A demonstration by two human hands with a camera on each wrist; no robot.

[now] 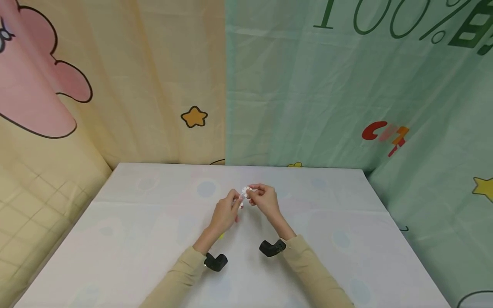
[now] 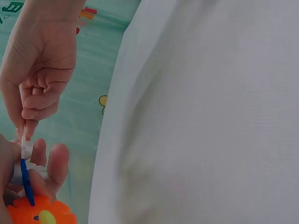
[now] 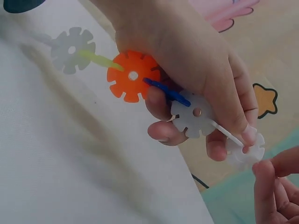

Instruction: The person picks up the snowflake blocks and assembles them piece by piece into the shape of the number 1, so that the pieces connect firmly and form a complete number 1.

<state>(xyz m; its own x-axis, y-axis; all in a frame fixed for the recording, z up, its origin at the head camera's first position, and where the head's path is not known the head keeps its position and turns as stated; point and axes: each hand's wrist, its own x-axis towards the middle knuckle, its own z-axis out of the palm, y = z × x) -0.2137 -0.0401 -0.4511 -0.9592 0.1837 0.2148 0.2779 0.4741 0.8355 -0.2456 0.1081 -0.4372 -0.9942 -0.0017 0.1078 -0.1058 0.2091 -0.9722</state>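
Note:
A chain of notched interlocking plastic discs hangs from my left hand. In the right wrist view, a white disc at its end joins an edge-on white disc, then a greyish-white disc, a blue disc and an orange disc. Beyond these come a yellow disc and a pale disc. My left thumb and fingers pinch the chain near the white end. My right hand pinches the end disc's edge between thumb and forefinger.
Both hands are above a pale, cloth-covered table. A yellow curtain and a green curtain hang behind it. A black wrist camera sits at the right cuff, another black camera at the left.

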